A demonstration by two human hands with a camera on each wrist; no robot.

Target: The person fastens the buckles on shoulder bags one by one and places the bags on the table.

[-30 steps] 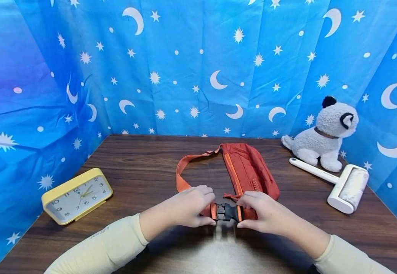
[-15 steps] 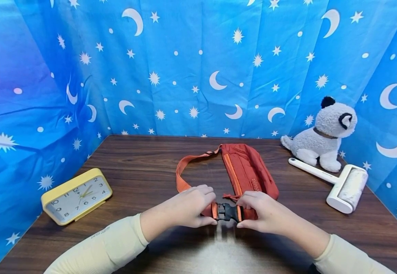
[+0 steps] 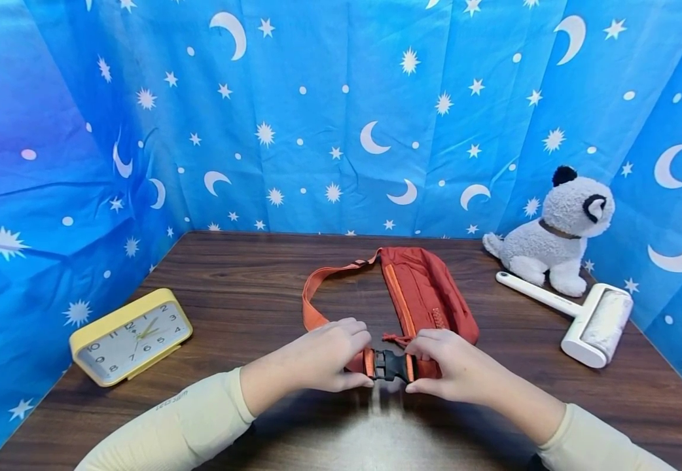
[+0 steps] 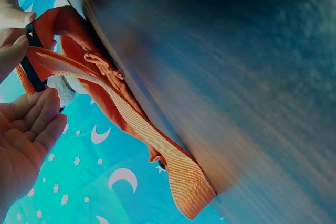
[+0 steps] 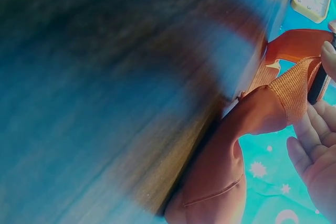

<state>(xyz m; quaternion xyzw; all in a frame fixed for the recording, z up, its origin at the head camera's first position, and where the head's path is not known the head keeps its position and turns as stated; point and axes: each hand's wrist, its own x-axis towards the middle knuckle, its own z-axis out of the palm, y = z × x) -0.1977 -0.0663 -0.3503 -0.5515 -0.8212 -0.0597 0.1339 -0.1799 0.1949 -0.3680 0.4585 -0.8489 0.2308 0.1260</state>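
A red waist bag (image 3: 426, 288) lies on the table with its orange strap (image 3: 314, 297) looped out to the left. Between my hands is the strap's black side-release buckle (image 3: 389, 366), raised above the tabletop. My left hand (image 3: 335, 353) pinches the left buckle half, thumb below and fingers above. My right hand (image 3: 451, 363) grips the other half the same way, close to the bag's end. The two halves meet, but I cannot tell whether they are fully clicked together. In the left wrist view the webbing (image 4: 131, 111) hangs from the buckle down to the table.
A yellow alarm clock (image 3: 131, 337) stands at the left. At the right, a white lint roller (image 3: 576, 314) lies in front of a grey-and-white plush dog (image 3: 559, 229). A blue curtain (image 3: 317, 118) with moons and stars surrounds the wooden table (image 3: 229, 275).
The buckle halves have come very slightly closer together since a second ago. Both hands keep their hold and their place; the bag has barely moved.
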